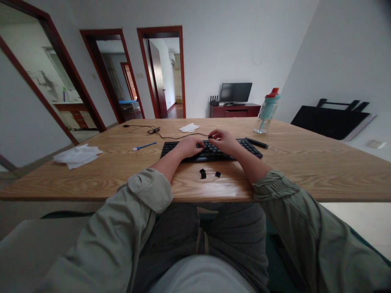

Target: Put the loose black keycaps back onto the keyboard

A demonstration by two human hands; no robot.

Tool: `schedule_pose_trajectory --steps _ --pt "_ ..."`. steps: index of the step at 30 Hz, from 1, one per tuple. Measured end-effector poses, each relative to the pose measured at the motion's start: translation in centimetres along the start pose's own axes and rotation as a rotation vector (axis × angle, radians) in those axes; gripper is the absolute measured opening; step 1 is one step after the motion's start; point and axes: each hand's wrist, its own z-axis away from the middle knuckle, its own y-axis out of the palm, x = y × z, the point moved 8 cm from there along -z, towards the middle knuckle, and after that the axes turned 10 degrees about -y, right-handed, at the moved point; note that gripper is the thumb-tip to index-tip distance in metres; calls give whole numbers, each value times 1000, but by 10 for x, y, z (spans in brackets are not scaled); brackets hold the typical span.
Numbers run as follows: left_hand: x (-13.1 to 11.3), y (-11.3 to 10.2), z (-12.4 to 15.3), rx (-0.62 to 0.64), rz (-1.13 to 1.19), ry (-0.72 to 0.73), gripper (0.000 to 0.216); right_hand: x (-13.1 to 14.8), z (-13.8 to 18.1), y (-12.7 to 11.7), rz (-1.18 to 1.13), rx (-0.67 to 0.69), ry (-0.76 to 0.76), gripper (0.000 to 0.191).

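A black keyboard (pixel 214 152) lies on the wooden table in front of me, with several small black keycaps (pixel 203 174) loose on the wood at its near side. My left hand (pixel 191 147) rests over the keyboard's left half, fingers curled down onto it and thumb towards the middle. Over the keyboard's far middle edge, my right hand (pixel 225 141) has thumb and fingers drawn together. Something small and dark shows at those fingertips, too small to name. The keyboard's black cable (pixel 171 138) runs off to the left from near there.
On the wooden table (pixel 122 179), a blue brush (pixel 144 146) and white tissues (pixel 77 156) lie left. Another tissue (pixel 189 127) is behind the keyboard. A dark pen-like tool (pixel 256 143) lies at its right rear, and a clear bottle with a red lid (pixel 266 112) stands beyond.
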Motion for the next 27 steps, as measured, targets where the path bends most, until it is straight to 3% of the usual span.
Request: schedule_pose_trajectory --steps 20,23,27 --pt "5 6 1 34 107 -43 27 -5 -2 2 -14 19 3 28" --pt "14 5 -1 27 242 -109 26 -6 -2 2 7 20 7 27" --pt "32 1 -3 -10 597 -192 30 -5 0 1 12 22 26 28"
